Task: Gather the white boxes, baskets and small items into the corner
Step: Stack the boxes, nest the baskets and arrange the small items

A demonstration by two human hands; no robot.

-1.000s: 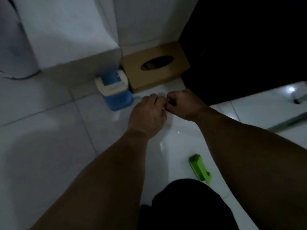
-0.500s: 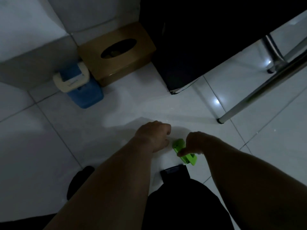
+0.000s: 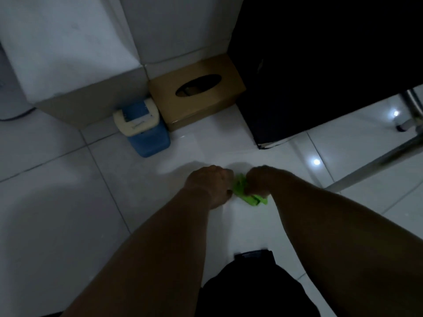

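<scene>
A small bright green plastic item (image 3: 248, 195) lies low over the white tiled floor between my two hands. My right hand (image 3: 259, 179) has its fingers curled round its upper part and holds it. My left hand (image 3: 209, 183) is curled into a fist against the item's left side; whether it grips the item cannot be told. In the corner stand a small blue bin with a cream lid (image 3: 143, 129), a tan tissue box with an oval slot (image 3: 196, 92) and a large white box (image 3: 68, 56).
A big black cabinet (image 3: 320, 65) stands to the right of the tissue box. Metal chair legs (image 3: 375, 165) slant across the floor at the right. A dark flat object (image 3: 253, 255) lies by my knee. Bare white tiles spread to the left.
Both hands drew back from the tissue box to the green item. My right hand took hold of it and my left hand closed in beside it. The view has shifted.
</scene>
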